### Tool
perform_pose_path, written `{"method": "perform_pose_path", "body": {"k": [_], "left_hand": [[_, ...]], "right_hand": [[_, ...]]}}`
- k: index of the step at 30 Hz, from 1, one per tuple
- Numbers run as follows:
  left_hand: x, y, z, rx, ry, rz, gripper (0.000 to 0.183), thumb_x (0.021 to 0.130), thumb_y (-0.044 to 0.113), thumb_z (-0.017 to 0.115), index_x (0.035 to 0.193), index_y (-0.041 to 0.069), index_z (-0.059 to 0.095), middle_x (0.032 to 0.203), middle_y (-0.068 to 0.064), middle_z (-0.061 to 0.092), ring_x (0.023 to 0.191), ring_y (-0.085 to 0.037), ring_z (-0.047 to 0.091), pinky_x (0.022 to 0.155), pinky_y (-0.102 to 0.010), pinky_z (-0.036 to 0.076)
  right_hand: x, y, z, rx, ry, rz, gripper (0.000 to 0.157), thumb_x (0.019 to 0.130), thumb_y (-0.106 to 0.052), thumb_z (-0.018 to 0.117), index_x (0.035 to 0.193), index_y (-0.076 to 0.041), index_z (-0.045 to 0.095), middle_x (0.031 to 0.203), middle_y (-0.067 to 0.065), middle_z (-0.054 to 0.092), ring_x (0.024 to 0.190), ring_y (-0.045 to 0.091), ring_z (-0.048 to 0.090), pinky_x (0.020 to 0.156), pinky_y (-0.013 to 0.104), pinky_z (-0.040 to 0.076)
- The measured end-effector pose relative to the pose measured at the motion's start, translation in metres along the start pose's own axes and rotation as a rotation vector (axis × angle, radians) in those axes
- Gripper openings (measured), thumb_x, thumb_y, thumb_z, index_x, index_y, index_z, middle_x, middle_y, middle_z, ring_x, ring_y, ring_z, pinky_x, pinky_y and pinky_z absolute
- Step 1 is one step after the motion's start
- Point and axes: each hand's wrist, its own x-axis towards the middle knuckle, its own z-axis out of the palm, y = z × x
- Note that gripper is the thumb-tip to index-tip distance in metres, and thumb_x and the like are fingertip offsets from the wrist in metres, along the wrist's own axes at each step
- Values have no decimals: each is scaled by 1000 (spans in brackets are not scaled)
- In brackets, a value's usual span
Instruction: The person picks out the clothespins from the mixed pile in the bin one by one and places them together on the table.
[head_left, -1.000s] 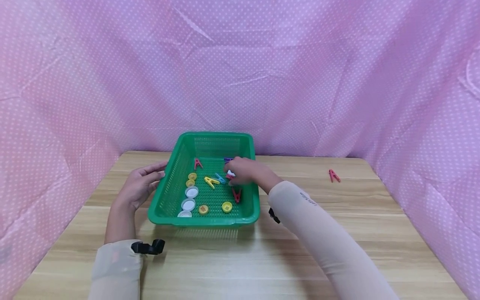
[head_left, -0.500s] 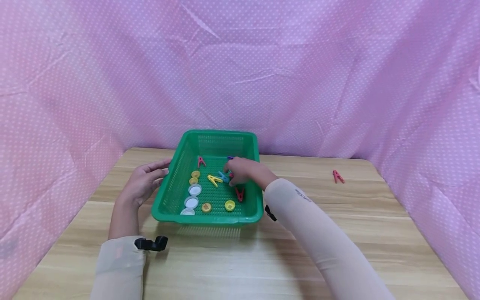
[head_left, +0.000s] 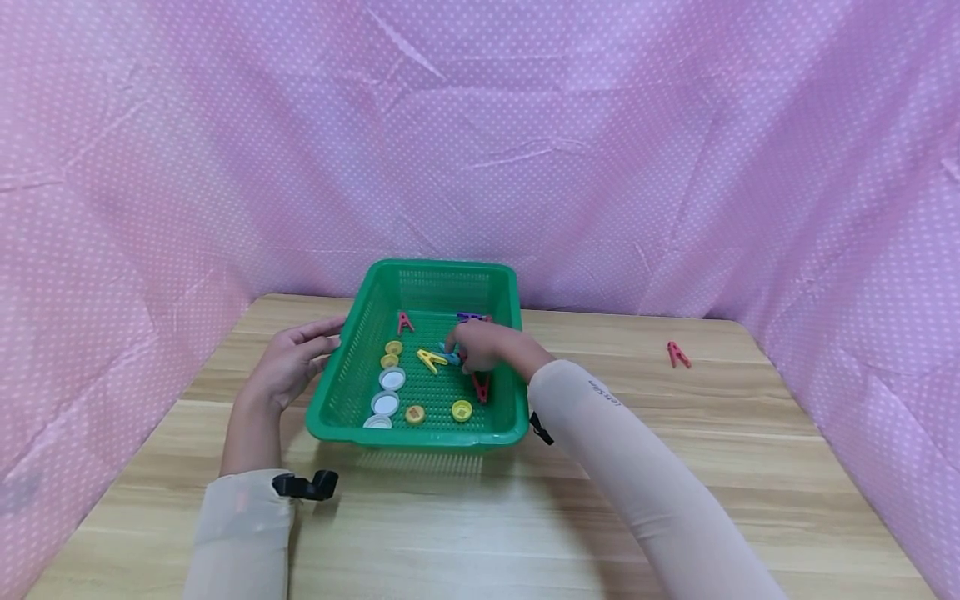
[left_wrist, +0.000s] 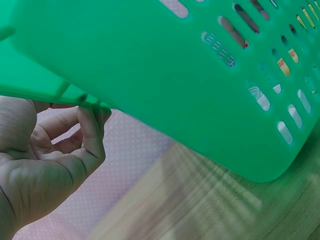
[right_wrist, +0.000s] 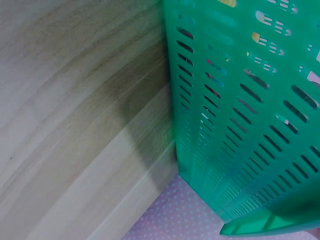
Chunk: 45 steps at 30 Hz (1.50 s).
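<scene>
A green plastic basket stands on the table, seen from outside in both wrist views. My left hand holds its left rim, fingers bent at the edge in the left wrist view. My right hand reaches inside, fingers bent down over a blue clothespin; its fingertips are partly hidden. Beside that lies a yellow clothespin. A red clothespin is below the hand, a purple clothespin behind it. Another red clothespin lies at the back left.
Along the basket's left side are white caps and yellow caps. An orange-yellow cap and a yellow cap lie near the front. One red clothespin lies on the table to the right. A pink dotted curtain hangs behind.
My right hand has shifted slightly inside the basket, now over the blue clothespin. More of the purple clothespin shows behind it. My left hand stays at the rim; the head view has shifted slightly.
</scene>
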Motion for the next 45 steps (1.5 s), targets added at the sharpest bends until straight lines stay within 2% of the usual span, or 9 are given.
{"method": "perform_pose_path", "body": {"k": [7,13,19,26,28,33,35,40,45], "left_hand": [[3,1,3,3,1,-6,52,102,5,61,150,-7,44,120,7,69,102,-7,67,87,-21,56],[4,0,3,7,-4,-7,53,102,6,63,150,-7,45,120,6,69,103,-7,66,87,-21,56],[5,-2,4,24,0,-11,52,102,10,65,149,-4,48,122,6,69,104,-7,66,88,-22,56],[6,-1,5,29,-4,-12,54,102,10,65,150,-4,46,123,7,67,106,-7,65,90,-21,55],[5,0,4,25,-2,-15,55,102,10,65,151,-4,45,123,7,67,107,-7,65,90,-21,55],[2,0,2,20,4,-22,56,102,10,64,152,-3,43,123,9,67,106,-6,66,90,-21,56],[1,0,1,22,4,-22,56,102,10,64,152,-3,44,123,9,67,106,-5,66,90,-20,56],[1,-1,0,20,2,-16,54,103,9,63,152,-3,44,124,8,66,105,-5,66,89,-20,56],[0,-2,-1,13,0,-16,55,103,8,62,152,-4,42,125,8,66,106,-5,66,90,-20,56]], "right_hand": [[-4,0,2,24,-12,-68,43,98,-8,70,140,-13,64,134,7,66,116,17,61,100,36,53],[-4,2,6,58,4,-117,40,98,-8,69,138,-11,65,132,8,68,123,19,62,102,35,53],[-2,3,13,11,82,-87,38,97,-12,71,135,-9,66,127,7,70,118,20,65,98,35,55],[-1,-1,14,-112,86,-27,44,97,-19,73,138,-9,64,135,7,65,123,22,60,104,39,52],[-1,-2,14,-134,85,-23,39,97,-20,74,134,-10,67,128,5,68,117,21,61,100,37,53],[3,-4,16,-174,66,-36,12,97,-23,73,100,-12,69,89,0,63,83,16,55,74,31,49],[4,-5,16,-201,54,-42,16,97,-24,73,90,-14,63,81,-1,59,76,14,53,68,29,46],[3,-8,17,-249,39,-48,19,98,-23,73,87,-14,61,79,-2,60,74,13,56,68,27,48],[3,-10,18,-255,39,-47,9,98,-19,72,94,-14,65,84,-2,62,80,14,57,73,29,51]]}}
